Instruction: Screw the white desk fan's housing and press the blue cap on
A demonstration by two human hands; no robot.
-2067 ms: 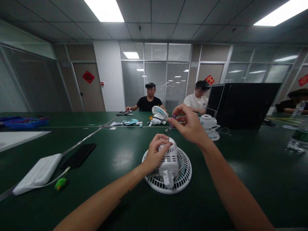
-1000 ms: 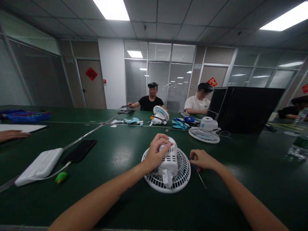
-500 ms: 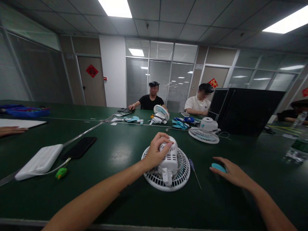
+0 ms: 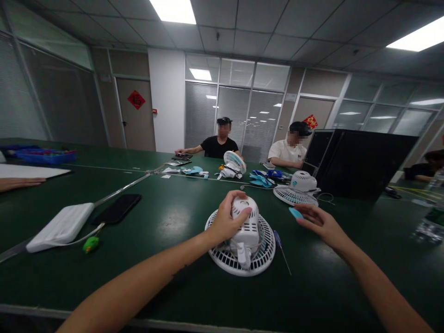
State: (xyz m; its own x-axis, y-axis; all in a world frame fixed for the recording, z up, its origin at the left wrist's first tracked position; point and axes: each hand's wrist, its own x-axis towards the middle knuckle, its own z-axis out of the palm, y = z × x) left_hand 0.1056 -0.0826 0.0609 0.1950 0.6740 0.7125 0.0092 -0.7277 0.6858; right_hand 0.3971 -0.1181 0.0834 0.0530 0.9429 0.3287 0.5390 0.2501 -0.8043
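Observation:
A small white fan [image 4: 243,240] lies grille-down on the green table [image 4: 173,222], motor housing up. My left hand [image 4: 225,219] is wrapped round the housing. My right hand [image 4: 321,224] hovers to the right of the fan and pinches a small light-blue piece [image 4: 296,213] in its fingertips. A thin screwdriver [image 4: 281,249] with a blue handle lies on the table just right of the fan's grille.
A white pack [image 4: 60,227], a black phone [image 4: 116,209] and a green object [image 4: 90,243] lie at left. Another person's hand [image 4: 17,184] rests far left. Two people sit across, with more fans [image 4: 298,187] and blue parts. A black monitor [image 4: 357,162] stands at right.
My right hand set the screwdriver down beside the fan, reached right to a light-blue piece on the table, picked it up and carried it toward the fan. My left hand stayed put.

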